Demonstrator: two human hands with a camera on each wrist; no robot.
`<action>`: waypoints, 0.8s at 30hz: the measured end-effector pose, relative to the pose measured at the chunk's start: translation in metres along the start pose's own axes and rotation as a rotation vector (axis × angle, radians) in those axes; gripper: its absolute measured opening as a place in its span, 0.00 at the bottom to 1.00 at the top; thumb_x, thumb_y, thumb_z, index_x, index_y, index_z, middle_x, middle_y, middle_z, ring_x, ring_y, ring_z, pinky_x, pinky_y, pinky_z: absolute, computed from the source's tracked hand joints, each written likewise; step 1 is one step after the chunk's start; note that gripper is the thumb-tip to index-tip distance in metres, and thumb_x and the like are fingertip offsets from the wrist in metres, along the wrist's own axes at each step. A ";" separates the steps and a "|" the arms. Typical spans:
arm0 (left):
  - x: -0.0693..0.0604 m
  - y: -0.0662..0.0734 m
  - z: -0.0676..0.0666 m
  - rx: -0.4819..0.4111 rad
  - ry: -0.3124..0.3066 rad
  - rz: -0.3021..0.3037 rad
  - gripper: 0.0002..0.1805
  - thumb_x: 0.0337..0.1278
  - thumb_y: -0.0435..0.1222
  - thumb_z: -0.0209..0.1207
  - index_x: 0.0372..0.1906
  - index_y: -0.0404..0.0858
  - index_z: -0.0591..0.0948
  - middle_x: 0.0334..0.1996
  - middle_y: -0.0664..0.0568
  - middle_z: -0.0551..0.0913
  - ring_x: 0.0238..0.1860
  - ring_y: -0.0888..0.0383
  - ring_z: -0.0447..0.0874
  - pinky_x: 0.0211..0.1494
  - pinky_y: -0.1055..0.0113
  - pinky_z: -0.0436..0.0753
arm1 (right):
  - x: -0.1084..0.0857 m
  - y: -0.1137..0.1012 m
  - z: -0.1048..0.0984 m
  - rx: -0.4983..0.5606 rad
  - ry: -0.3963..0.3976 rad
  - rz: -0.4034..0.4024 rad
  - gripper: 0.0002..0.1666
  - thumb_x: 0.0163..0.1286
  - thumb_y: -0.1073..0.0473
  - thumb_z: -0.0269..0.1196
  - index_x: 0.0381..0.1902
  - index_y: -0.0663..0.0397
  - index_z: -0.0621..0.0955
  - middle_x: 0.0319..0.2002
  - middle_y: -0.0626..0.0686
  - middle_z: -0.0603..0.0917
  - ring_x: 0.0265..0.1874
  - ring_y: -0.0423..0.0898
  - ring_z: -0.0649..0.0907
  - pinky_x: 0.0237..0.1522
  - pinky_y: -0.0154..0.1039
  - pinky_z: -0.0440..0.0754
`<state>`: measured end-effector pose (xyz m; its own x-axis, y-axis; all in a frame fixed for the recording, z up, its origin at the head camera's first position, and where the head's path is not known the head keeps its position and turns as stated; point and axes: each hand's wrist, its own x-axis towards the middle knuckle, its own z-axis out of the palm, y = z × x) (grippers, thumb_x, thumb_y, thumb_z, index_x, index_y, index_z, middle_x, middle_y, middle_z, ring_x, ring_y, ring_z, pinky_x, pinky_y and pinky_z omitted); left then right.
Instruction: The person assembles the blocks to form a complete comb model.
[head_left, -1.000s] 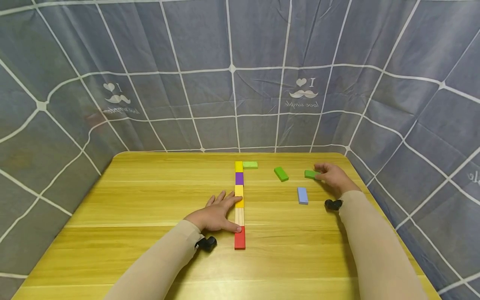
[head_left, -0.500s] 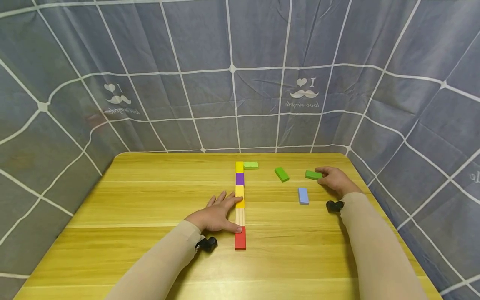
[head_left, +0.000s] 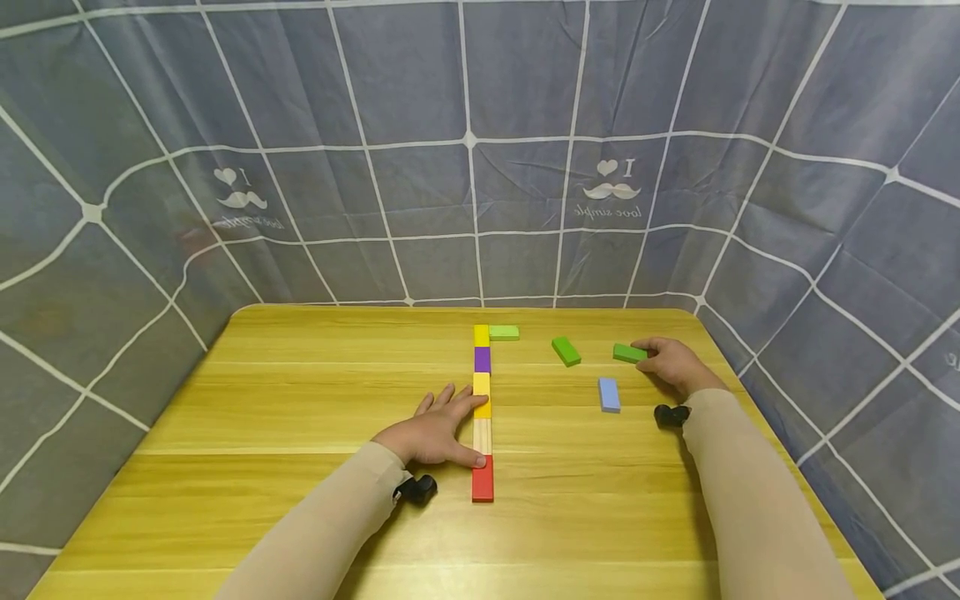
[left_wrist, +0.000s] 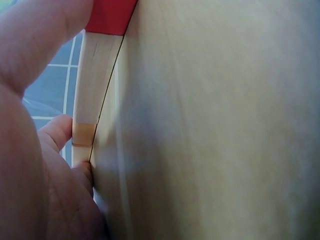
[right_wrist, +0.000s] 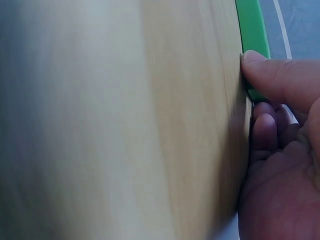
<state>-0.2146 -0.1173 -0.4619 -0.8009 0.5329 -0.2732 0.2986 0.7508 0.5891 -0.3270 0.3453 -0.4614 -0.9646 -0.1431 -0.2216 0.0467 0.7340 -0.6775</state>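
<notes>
In the head view, a straight row of blocks runs away from me: red [head_left: 483, 485], plain wood [head_left: 482, 437], orange-yellow [head_left: 482, 385], purple [head_left: 482, 359] and yellow [head_left: 482, 335]. A light green block [head_left: 504, 333] lies crosswise against the yellow one's right side. My left hand [head_left: 429, 431] spreads along the row, thumb on the red block and index finger on the orange-yellow one. At the right, my right hand [head_left: 672, 367] pinches the right end of a green block [head_left: 628, 353] between thumb and fingers; the thumb shows on that block [right_wrist: 254, 30] in the right wrist view.
A second green block [head_left: 566, 352] lies slanted between the row and my right hand. Nearer to me is a light blue block [head_left: 609, 395]. The wooden table [head_left: 300, 400] meets a grey checked curtain [head_left: 420, 192] at the back and sides.
My right thumb has shifted slightly from the green block's end toward its near side. The left hand and the row stay put; the whole view has drifted a little.
</notes>
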 end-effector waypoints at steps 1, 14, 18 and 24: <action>0.000 0.000 0.000 0.001 0.000 0.000 0.57 0.53 0.62 0.73 0.85 0.55 0.58 0.88 0.51 0.45 0.88 0.45 0.31 0.87 0.40 0.32 | 0.000 0.000 0.000 0.003 -0.001 0.001 0.33 0.77 0.61 0.62 0.76 0.67 0.70 0.57 0.67 0.78 0.50 0.56 0.77 0.55 0.44 0.76; 0.001 -0.001 0.001 -0.008 0.004 -0.002 0.57 0.52 0.61 0.73 0.84 0.56 0.59 0.88 0.52 0.45 0.88 0.46 0.31 0.87 0.41 0.31 | 0.003 0.004 0.001 -0.006 0.019 0.003 0.33 0.76 0.60 0.64 0.74 0.66 0.72 0.54 0.66 0.79 0.48 0.56 0.77 0.54 0.45 0.76; 0.001 0.000 0.001 -0.017 0.005 -0.007 0.57 0.51 0.61 0.74 0.84 0.56 0.59 0.88 0.52 0.45 0.88 0.46 0.31 0.87 0.42 0.31 | 0.002 0.003 0.000 -0.009 0.027 0.007 0.32 0.76 0.60 0.64 0.74 0.66 0.72 0.53 0.66 0.79 0.47 0.57 0.77 0.54 0.46 0.75; 0.000 0.001 0.001 -0.013 0.005 -0.010 0.57 0.52 0.61 0.74 0.84 0.56 0.59 0.88 0.52 0.45 0.88 0.46 0.32 0.87 0.42 0.32 | 0.002 0.002 0.000 0.001 0.024 0.007 0.33 0.76 0.61 0.64 0.74 0.67 0.72 0.53 0.66 0.78 0.48 0.56 0.77 0.55 0.46 0.75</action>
<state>-0.2136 -0.1165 -0.4624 -0.8063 0.5237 -0.2750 0.2841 0.7507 0.5965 -0.3291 0.3460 -0.4635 -0.9701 -0.1226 -0.2094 0.0534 0.7341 -0.6770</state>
